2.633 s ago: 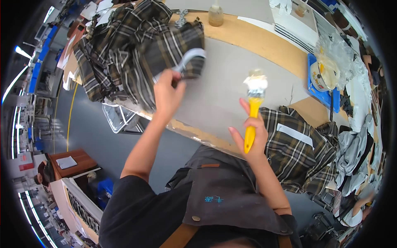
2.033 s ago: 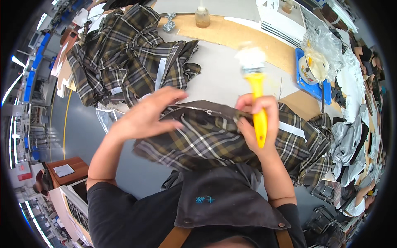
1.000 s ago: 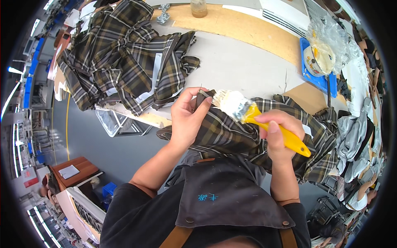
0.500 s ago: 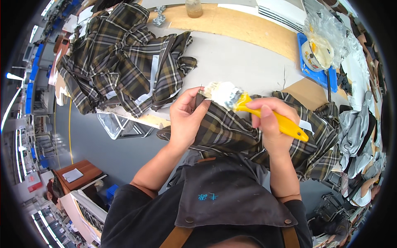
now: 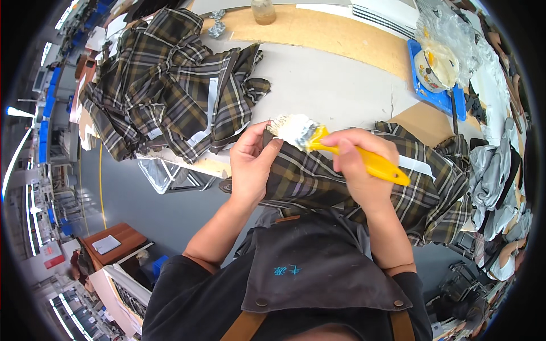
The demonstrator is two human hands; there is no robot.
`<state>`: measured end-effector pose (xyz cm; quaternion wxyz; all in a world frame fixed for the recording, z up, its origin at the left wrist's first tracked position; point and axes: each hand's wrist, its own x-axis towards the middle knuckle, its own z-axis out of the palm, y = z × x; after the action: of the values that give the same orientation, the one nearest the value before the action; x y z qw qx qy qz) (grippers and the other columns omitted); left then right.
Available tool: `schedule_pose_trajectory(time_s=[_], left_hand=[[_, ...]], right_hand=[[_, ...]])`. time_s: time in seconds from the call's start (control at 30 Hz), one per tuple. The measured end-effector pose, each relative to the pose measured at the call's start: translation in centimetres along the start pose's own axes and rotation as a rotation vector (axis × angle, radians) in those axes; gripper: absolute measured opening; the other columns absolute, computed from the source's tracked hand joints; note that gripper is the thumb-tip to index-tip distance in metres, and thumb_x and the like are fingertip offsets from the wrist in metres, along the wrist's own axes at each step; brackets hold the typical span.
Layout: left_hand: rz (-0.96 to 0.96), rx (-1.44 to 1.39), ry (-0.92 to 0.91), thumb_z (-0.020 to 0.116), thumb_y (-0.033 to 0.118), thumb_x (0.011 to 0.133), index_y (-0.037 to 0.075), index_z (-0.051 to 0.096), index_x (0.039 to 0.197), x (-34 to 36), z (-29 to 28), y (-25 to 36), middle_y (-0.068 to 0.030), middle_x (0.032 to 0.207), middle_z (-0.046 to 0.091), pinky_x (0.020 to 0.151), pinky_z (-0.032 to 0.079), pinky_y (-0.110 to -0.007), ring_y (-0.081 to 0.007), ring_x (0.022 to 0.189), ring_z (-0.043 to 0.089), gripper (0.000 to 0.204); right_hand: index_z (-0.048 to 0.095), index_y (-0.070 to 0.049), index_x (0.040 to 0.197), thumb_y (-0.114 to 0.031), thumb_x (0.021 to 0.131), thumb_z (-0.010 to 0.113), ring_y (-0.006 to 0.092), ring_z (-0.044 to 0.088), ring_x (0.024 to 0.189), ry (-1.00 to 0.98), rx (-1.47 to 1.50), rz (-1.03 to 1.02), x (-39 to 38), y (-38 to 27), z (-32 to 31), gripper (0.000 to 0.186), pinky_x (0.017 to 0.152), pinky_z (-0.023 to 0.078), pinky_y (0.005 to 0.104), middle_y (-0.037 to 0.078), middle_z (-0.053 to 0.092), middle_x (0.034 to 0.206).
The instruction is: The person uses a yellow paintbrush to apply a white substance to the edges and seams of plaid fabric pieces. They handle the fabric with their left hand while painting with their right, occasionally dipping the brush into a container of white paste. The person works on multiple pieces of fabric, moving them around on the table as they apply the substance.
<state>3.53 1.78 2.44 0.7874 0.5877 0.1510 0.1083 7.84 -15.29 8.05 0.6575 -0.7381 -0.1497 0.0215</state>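
My left hand (image 5: 250,170) pinches an edge of a brown plaid garment (image 5: 307,187) that lies along the near side of the table (image 5: 341,74). My right hand (image 5: 364,176) grips the yellow handle of a brush (image 5: 387,169), whose bristles (image 5: 290,128) are thick with white stuff and meet the held edge beside my left thumb; whether they touch the cloth is hard to tell. A heap of plaid cloth (image 5: 159,79) with white strips lies at the back left. Another white strip (image 5: 417,165) shows on the cloth to the right of my right hand.
A blue tray (image 5: 452,105) at the back right holds a pot (image 5: 432,74) beside crumpled plastic (image 5: 443,34). A bottle (image 5: 263,12) stands at the back. Grey clothing (image 5: 489,176) is piled at the right; a co-worker's arm (image 5: 509,256) shows beyond it.
Since the oldest frame, my left hand has left the heap and taken a garment edge near me. The brush has swung leftward from upright to lying across, and has lately edged further left.
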Motion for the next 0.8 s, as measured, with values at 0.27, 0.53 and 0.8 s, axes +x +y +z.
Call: schedule_pose_trajectory(time_s=[0.27, 0.53, 0.8], left_hand=[[-0.134, -0.068, -0.011, 0.053, -0.006, 0.08, -0.002, 0.057, 0.108, -0.1, -0.8, 0.6, -0.0024, 0.094, 0.062, 0.077, 0.043, -0.022, -0.0066, 0.083, 0.055, 0.029], [-0.218, -0.148, 0.004, 0.052, -0.006, 0.079, -0.001, 0.058, 0.107, 0.3, -1.0, 0.8, -0.0021, 0.092, 0.062, 0.075, 0.044, -0.021, -0.0063, 0.081, 0.056, 0.029], [-0.246, -0.178, 0.017, 0.052, -0.006, 0.08, -0.001, 0.057, 0.107, 0.2, -1.1, 0.9, -0.0022, 0.091, 0.062, 0.073, 0.045, -0.021, -0.0066, 0.08, 0.057, 0.028]], right_hand=[[0.064, -0.001, 0.076, 0.001, 0.072, 0.059, 0.0179, 0.058, 0.053, -0.066, -0.173, -0.272, 0.0, 0.5, 0.2, 0.006, 0.052, 0.045, 0.0253, 0.009, 0.062, 0.066], [0.063, -0.002, 0.075, 0.002, 0.068, 0.06, 0.0202, 0.058, 0.053, -0.065, -0.192, -0.292, 0.0, 0.6, 0.1, 0.008, 0.051, 0.046, 0.0272, 0.009, 0.061, 0.063], [0.063, -0.002, 0.075, 0.002, 0.069, 0.06, 0.0198, 0.059, 0.053, -0.077, -0.126, -0.289, -0.4, 0.4, -0.1, 0.008, 0.052, 0.046, 0.0266, 0.009, 0.061, 0.063]])
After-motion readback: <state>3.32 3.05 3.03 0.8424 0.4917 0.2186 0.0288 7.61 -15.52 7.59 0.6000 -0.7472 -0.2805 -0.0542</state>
